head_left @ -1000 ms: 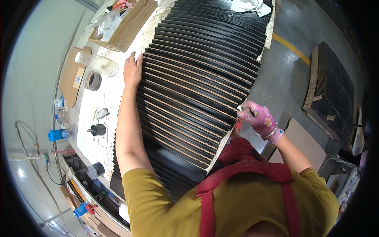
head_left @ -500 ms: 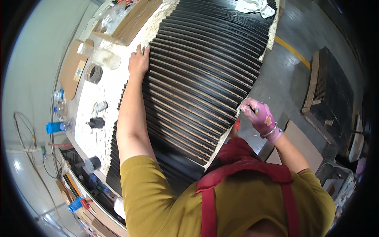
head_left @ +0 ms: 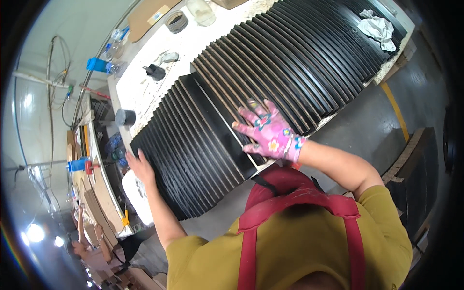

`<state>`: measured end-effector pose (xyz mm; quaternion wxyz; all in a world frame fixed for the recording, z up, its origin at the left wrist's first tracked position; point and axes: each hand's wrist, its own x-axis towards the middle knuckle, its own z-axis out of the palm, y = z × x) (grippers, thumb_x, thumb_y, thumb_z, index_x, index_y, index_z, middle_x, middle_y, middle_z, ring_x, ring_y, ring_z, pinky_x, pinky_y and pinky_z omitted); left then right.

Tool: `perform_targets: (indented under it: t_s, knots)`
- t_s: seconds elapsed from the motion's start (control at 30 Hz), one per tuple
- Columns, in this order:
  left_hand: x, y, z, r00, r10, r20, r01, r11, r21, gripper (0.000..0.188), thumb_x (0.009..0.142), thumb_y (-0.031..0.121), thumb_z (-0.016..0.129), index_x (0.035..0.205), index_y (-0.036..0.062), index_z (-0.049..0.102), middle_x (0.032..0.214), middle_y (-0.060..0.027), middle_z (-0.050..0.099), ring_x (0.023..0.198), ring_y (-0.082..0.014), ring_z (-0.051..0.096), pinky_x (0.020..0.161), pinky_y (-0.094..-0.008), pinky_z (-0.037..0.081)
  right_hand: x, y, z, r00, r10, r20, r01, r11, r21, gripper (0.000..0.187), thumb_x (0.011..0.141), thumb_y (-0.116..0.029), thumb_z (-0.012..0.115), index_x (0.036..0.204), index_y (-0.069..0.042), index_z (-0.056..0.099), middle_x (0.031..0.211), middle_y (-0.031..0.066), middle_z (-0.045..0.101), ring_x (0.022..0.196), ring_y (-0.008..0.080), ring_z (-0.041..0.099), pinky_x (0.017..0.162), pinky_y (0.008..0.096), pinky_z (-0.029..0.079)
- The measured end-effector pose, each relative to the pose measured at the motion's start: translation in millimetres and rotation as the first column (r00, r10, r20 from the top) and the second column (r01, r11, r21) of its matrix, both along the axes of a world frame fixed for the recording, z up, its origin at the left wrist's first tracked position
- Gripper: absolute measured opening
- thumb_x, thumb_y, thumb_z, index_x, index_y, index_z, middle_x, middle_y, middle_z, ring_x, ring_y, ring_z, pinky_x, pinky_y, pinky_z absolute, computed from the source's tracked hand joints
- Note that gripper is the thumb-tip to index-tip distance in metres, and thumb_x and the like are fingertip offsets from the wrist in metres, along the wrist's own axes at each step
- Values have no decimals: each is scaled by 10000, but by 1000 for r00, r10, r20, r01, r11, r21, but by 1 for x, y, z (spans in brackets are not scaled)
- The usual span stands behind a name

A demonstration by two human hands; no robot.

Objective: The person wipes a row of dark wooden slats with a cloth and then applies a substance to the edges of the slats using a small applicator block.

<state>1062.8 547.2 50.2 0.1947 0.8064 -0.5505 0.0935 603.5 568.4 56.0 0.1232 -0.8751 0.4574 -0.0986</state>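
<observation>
Black panels with brown edges lie overlapped in a fanned row across the white-topped table [head_left: 140, 92]. A left group of the panels [head_left: 186, 154] and a right group of the panels [head_left: 285, 63] meet at a wider flat black face with a pale edge line. My bare left hand [head_left: 141, 168] is at the far left end of the row, fingers apart, against or just beside the end panel. My right hand [head_left: 270, 133], in a pink flowered glove, lies spread on the panel edges near the front of the right group.
A crumpled white cloth [head_left: 377, 30] lies on the panels at the far right. Behind the row are a clear jar [head_left: 200, 12], a ring-shaped roll [head_left: 176, 21], a small black object [head_left: 154, 72] and a dark cup [head_left: 125, 117]. Dark boards [head_left: 413, 169] stand at right; another person [head_left: 94, 256] is at lower left.
My view has swung left. My left hand has gone from the back edge of the panels to the row's left end. My right hand has come from the front edge onto the panels and spread its fingers.
</observation>
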Motion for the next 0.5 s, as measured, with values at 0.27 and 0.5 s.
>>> perform_targets:
  t_s: [0.27, 0.5]
  knots:
    - [-24, 89, -22, 999, 21, 45, -36, 936, 351, 601, 972, 472, 314, 1462, 126, 272, 1532, -101, 217, 1402, -311, 209, 1093, -531, 190, 3, -1, -4, 997, 20, -78, -25, 998, -64, 608, 891, -566, 425, 1406, -245, 399, 1500, 111, 293, 1381, 368, 253, 1114, 545, 101]
    - [-77, 66, -25, 999, -39, -10, 40, 937, 346, 673, 926, 532, 395, 1458, 136, 278, 1532, -106, 216, 1398, -311, 225, 1087, -547, 210, 8, -1, -7, 996, 36, -82, -49, 984, -171, 611, 875, -568, 449, 1387, -235, 420, 1460, 122, 351, 1353, 372, 290, 1093, 541, 147]
